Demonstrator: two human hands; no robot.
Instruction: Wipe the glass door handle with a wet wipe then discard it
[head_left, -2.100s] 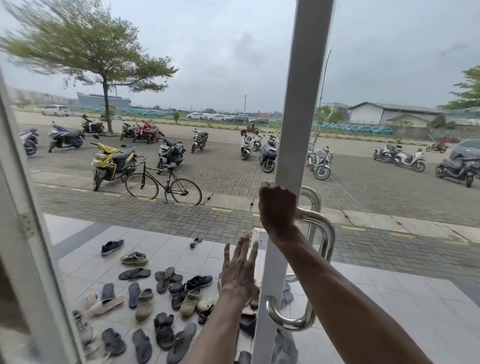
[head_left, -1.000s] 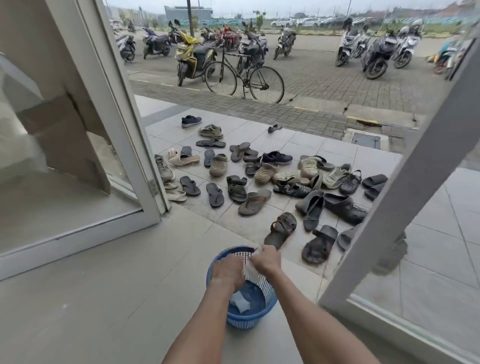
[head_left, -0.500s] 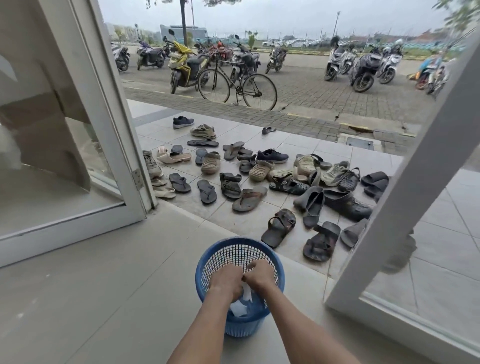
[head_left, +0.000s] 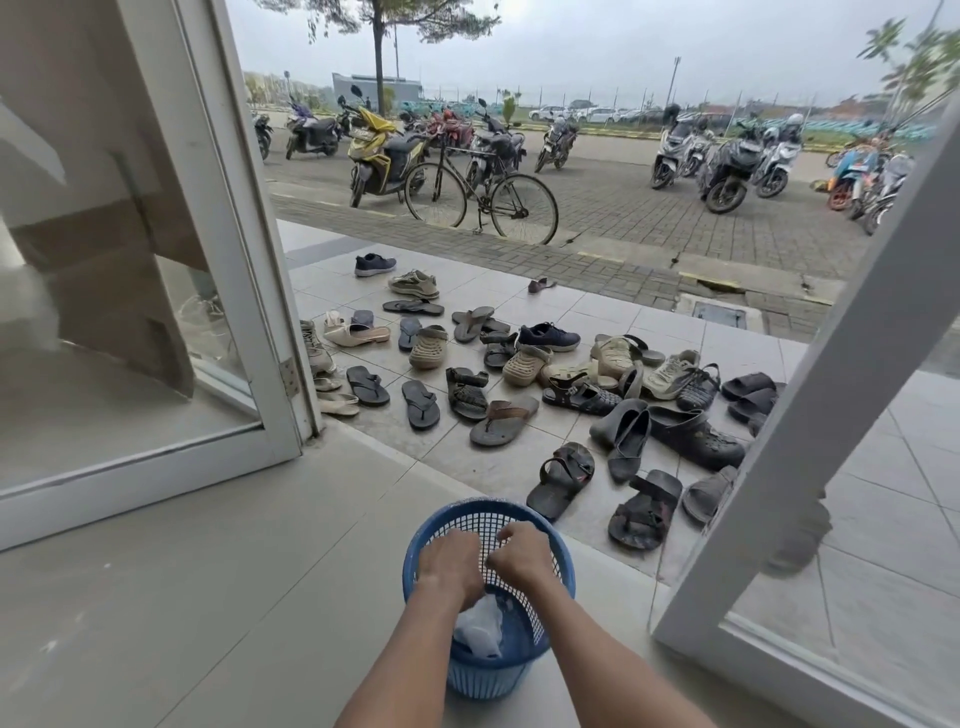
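Note:
A blue mesh basket (head_left: 488, 675) stands on the tiled floor just inside the doorway. Both my hands hover over its rim, close together. My left hand (head_left: 451, 564) has its fingers curled downward, and a crumpled white wet wipe (head_left: 480, 631) sits right beneath them inside the basket; whether they touch is unclear. My right hand (head_left: 519, 557) is a loose fist with nothing visible in it. The open glass door (head_left: 831, 364) leans at the right, and its handle (head_left: 800, 535) shows only as a grey blur behind the frame.
Several sandals and shoes (head_left: 561, 384) lie scattered on the porch tiles beyond the threshold. A fixed glass panel with a white frame (head_left: 244, 270) stands at the left. A bicycle (head_left: 480, 200) and several motorbikes are parked outside.
I went from wiping the door handle to bending over the basket. In the last half second my hands drew slightly apart and the wipe sank lower into the basket.

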